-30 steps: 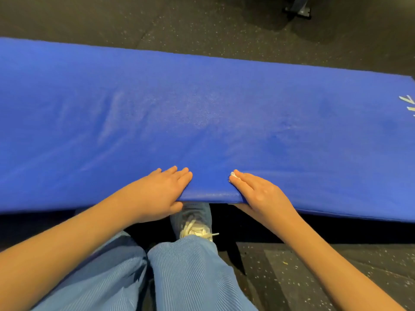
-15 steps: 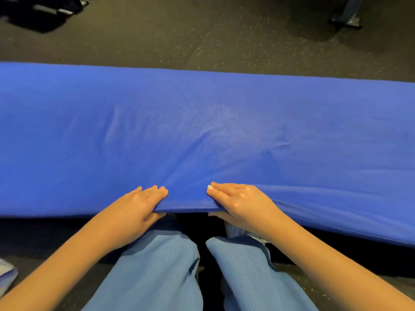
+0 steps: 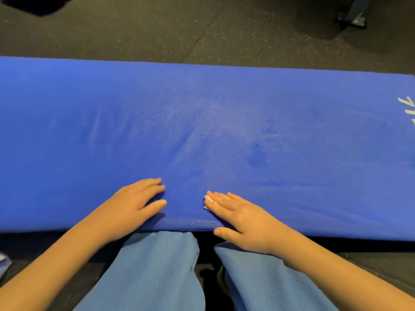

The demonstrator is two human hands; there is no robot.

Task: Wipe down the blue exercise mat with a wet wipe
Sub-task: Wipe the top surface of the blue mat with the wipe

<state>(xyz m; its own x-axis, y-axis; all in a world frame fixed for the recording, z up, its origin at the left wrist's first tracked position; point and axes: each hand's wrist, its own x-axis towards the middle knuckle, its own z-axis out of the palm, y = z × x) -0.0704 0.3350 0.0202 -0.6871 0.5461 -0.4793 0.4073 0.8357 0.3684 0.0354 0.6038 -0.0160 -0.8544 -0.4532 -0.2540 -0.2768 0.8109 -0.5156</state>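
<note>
Dark speckled floor [image 3: 157, 30] is showing around the mat [image 3: 224, 122], where I am resting my left hand [image 3: 132, 205] flat and pressing the wipe [image 3: 208, 201] under my right hand [image 3: 240, 218], fingers straight, near the front edge, judging most wiping not yet done.

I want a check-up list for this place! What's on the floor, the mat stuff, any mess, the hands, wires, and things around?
Surface: dark speckled floor under the mat.
Job's things: blue mat lies flat, with white marks at its right end; a small white wipe peeks out from under the right hand.
Clutter: pale thing at the left edge, cut off, cannot tell what.
Hands: left hand flat on the mat, empty; right hand flat, pressing the wipe, thumb over the near edge.
Cables: nothing seen.
Surroundings: metal foot on the floor, far right; blue trousers below.
</note>
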